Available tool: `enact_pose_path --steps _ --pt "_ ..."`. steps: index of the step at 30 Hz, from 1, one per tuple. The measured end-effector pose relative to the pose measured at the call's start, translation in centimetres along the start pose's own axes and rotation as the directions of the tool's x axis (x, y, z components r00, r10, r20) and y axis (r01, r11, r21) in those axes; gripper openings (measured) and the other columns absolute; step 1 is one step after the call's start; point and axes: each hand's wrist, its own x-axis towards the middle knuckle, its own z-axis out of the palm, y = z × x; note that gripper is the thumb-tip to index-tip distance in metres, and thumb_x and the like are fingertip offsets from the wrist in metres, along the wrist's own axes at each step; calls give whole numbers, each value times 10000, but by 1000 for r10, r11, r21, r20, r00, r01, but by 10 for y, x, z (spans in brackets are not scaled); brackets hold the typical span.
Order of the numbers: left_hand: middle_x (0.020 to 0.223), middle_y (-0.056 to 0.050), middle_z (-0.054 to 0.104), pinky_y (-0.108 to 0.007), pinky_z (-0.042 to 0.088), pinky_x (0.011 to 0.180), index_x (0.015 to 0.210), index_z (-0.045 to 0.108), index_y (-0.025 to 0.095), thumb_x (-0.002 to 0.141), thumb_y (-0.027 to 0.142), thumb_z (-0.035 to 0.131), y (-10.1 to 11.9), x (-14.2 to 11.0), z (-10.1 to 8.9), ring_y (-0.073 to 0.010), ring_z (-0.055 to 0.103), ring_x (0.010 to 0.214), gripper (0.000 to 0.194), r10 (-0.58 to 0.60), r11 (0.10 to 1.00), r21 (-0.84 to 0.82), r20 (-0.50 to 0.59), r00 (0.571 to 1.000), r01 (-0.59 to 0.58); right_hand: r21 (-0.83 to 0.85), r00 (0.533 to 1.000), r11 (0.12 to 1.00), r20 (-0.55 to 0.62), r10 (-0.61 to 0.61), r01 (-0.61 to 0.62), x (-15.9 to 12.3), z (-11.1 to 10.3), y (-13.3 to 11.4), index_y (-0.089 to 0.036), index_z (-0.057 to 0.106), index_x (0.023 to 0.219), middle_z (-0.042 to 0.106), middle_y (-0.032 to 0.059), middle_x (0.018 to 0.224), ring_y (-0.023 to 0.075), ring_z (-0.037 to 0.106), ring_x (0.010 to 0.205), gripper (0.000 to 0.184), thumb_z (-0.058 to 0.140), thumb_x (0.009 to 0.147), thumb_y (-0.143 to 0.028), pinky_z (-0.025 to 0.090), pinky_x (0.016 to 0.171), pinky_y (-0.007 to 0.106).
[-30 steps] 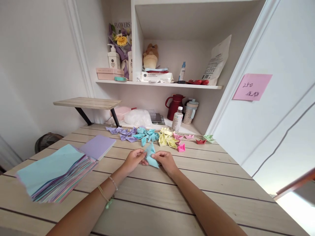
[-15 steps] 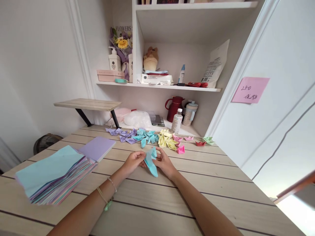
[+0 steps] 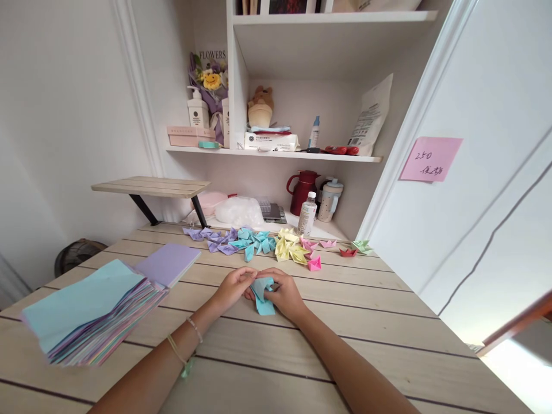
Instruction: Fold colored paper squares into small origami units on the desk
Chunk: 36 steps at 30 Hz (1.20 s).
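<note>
Between my hands is a partly folded sheet of light blue paper, held just above the slatted table. My left hand pinches its left edge with thumb and fingers. My right hand grips the right side, its fingers reaching over the top edge and its thumb on the near face. Parts of the folds are covered by my fingers. Beyond my hands lie folded paper boats: purple ones, blue ones, yellow ones and a bright pink one.
At the left lie a thick stack of coloured paper and a purple pad of sheets. A small raised stand is behind them. A plastic bottle and a red jug stand at the back. Red and green boats sit farther right.
The blue paper has turned from a long slanted shape to a squarer one facing me. My right fingers have moved over its top edge. The view has shifted slightly.
</note>
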Motion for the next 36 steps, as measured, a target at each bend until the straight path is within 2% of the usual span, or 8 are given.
enact_pose_path --steps 7,14,18,21,25,28,32,36 --pt "601 -19 641 -259 472 539 854 654 121 670 443 646 2 -1 0 -138 590 503 371 -29 999 -12 59 998 30 7 997 999 -66 -42 43 -2 -3 2 -249 713 870 665 47 905 197 600 859 429 504 586 -5 461 757 305" --pt "687 -43 673 -252 482 568 871 662 127 631 400 698 5 -2 -2 -142 606 571 366 -55 994 -98 -8 998 54 176 997 983 73 30 -43 3 -8 -3 -249 706 896 645 50 1021 210 582 941 369 622 580 -76 434 848 336" --pt "733 -51 680 -227 468 545 853 654 128 625 388 709 7 -2 0 -133 604 588 351 -49 992 -118 -55 997 42 352 963 912 234 132 -210 5 -10 -2 -240 701 905 685 50 906 215 618 850 293 680 613 -247 474 765 347" --pt "688 -45 675 -209 440 514 873 642 125 629 381 708 5 -3 -1 -122 591 555 359 -32 996 -81 -41 999 28 419 938 849 264 225 -322 5 -10 3 -204 709 877 696 49 740 202 631 709 287 677 623 -334 489 681 342" --pt "683 -48 677 -213 428 512 919 615 120 611 347 727 3 -2 -3 -125 588 539 398 7 999 -48 -33 999 -9 461 915 793 265 304 -397 5 -11 9 -172 710 869 677 37 635 154 600 576 297 670 628 -340 477 596 291" --pt "741 -58 681 -235 454 576 935 589 126 590 325 744 2 -1 -6 -147 616 614 427 23 996 -80 -111 994 -32 474 892 759 306 333 -446 4 -12 9 -168 698 912 669 22 630 128 578 546 339 689 596 -291 465 557 256" --pt "802 -67 680 -262 467 638 931 574 142 627 390 705 2 1 -8 -173 633 705 414 31 989 -137 -165 986 -54 457 904 782 162 395 -423 4 -8 7 -171 710 866 639 -7 586 117 549 515 299 664 585 -259 477 556 265" --pt "807 -70 680 -251 457 634 937 603 144 634 391 699 3 0 -7 -167 630 712 403 -11 988 -153 -59 998 2 399 902 838 -60 428 -371 4 -3 12 -156 713 857 579 -23 505 114 502 472 289 591 607 -237 455 499 251"
